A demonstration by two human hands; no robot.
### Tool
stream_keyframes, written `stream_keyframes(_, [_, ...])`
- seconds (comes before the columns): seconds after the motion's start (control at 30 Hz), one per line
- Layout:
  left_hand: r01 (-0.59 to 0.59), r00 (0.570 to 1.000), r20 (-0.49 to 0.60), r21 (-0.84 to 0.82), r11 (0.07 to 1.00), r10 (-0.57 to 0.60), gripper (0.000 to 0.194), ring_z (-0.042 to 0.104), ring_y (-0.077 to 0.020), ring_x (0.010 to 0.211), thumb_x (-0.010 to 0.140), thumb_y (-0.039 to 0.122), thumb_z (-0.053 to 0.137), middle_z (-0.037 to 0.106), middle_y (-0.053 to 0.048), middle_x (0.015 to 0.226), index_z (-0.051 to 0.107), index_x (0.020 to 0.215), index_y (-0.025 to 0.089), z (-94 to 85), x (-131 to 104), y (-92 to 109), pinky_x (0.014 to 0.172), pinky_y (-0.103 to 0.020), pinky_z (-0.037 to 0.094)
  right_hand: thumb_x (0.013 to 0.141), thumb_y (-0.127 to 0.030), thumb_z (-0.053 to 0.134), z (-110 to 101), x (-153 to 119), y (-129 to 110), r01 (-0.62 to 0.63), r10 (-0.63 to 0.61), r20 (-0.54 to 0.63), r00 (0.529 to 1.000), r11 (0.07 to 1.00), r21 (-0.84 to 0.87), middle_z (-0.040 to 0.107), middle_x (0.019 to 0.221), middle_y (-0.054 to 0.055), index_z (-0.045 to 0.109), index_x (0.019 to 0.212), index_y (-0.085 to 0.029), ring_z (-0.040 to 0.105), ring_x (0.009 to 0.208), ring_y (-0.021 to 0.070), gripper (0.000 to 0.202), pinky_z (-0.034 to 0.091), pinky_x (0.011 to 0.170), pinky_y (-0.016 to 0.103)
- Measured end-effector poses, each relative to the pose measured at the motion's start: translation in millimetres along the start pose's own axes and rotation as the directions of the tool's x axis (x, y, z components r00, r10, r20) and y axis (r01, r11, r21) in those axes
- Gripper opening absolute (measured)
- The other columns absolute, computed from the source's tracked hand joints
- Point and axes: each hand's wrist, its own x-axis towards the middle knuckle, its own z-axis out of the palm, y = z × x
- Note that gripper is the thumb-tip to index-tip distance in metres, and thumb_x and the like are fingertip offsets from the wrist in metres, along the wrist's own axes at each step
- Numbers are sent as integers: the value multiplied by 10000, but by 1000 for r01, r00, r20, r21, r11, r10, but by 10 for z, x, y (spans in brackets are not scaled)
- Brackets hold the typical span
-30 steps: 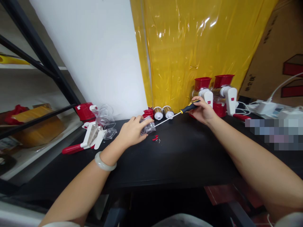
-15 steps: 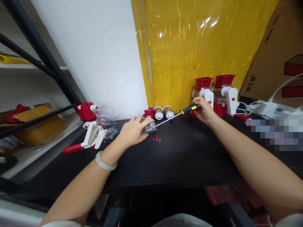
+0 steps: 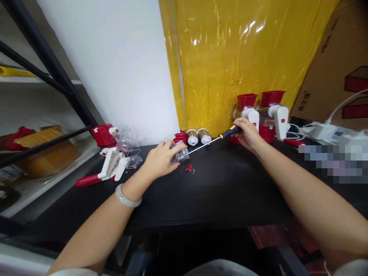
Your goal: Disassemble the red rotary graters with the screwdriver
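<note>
My left hand [image 3: 161, 159] is closed around a clear plastic part [image 3: 183, 154] and holds it on the black table. In my right hand [image 3: 247, 132] is the handle of a long screwdriver [image 3: 212, 140], yellow and dark blue, its shaft slanting down to the left. The screwdriver's tip meets the clear part, though the exact contact is too small to make out. Just in front of the clear part lie a small red piece [image 3: 188, 167] and a few tiny screws [image 3: 193, 170]. Two grater drums [image 3: 204, 135] and a red part [image 3: 180, 136] sit behind.
Two assembled red-and-white rotary graters [image 3: 267, 115] stand at the back right. On the left lie a white crank arm with a red handle [image 3: 89, 180], a red hopper [image 3: 102, 134] and clear plastic pieces [image 3: 128, 142]. A black-framed shelf [image 3: 48, 153] borders the table's left; white chargers [image 3: 324, 131] lie right.
Almost nothing differs. Both hands keep their hold, with the screwdriver at the clear part; its handle appears slightly turned.
</note>
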Motion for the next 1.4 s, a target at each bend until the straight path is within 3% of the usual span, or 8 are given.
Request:
stream_keyframes(0.17, [-4,1000,-2,2,1000,4,629,507,-279,1065,801,378,650,504,-81,1224,398,1377,387,1,1,7,743,-341,485,584,-217,671,5,-70,-96,-112,93,129,987,982,154,557,712,-24,576,735,-224,539,620,117,178,496,525,237])
stream_keyframes(0.37, [-1,1000,-6,4,1000,1,631,508,-276,1064,798,388,655,504,-80,1221,400,1376,390,2,-2,7,735,-336,484,775,-609,590,7,-25,-34,-58,57,-14,998,994,-92,370,413,-49,555,644,-210,360,352,93,422,337,361,229])
stream_keyframes(0.67, [6,1000,9,16,1000,-6,625,505,-275,1073,805,394,641,492,-76,1246,397,1380,395,-13,1,16,732,-334,486,586,-223,683,37,-79,-55,-101,95,50,994,984,148,550,708,-38,561,771,-239,547,638,123,222,505,541,249])
stream_keyframes(0.8, [10,1000,9,10,1000,-10,626,500,-279,1075,806,399,640,486,-80,1255,396,1383,394,-8,0,17,737,-337,486,682,-389,652,9,-76,-82,-117,102,109,989,983,141,571,698,-9,572,749,-227,559,610,143,193,494,520,275])
stream_keyframes(0.93, [12,1000,5,9,1000,-12,620,499,-280,1073,800,399,649,492,-83,1243,410,1373,386,1,0,15,737,-334,484,774,-639,578,-14,-13,-9,-45,47,29,998,997,-65,370,419,-61,543,680,-220,343,345,94,430,385,400,253])
stream_keyframes(1.03, [8,1000,1,7,1000,-8,619,499,-281,1075,798,392,652,491,-81,1250,415,1370,387,4,-1,13,739,-335,484,754,-516,675,-4,-5,19,-25,26,6,1000,989,-144,315,398,-88,527,700,-232,285,330,81,325,367,393,239])
stream_keyframes(1.2, [1,1000,-6,2,1000,-1,616,505,-279,1066,799,384,649,500,-83,1236,416,1369,383,-5,-3,16,740,-341,488,653,-293,658,48,-92,-93,-87,83,64,995,994,71,505,644,-46,511,774,-253,486,503,115,194,465,484,262])
stream_keyframes(1.4, [1,1000,-4,-9,1000,-1,613,505,-280,1064,800,380,648,504,-89,1240,419,1369,376,-17,-3,25,738,-336,484,721,-554,605,56,-103,-135,-122,115,87,990,990,74,533,642,-13,537,747,-240,541,537,143,323,493,512,294])
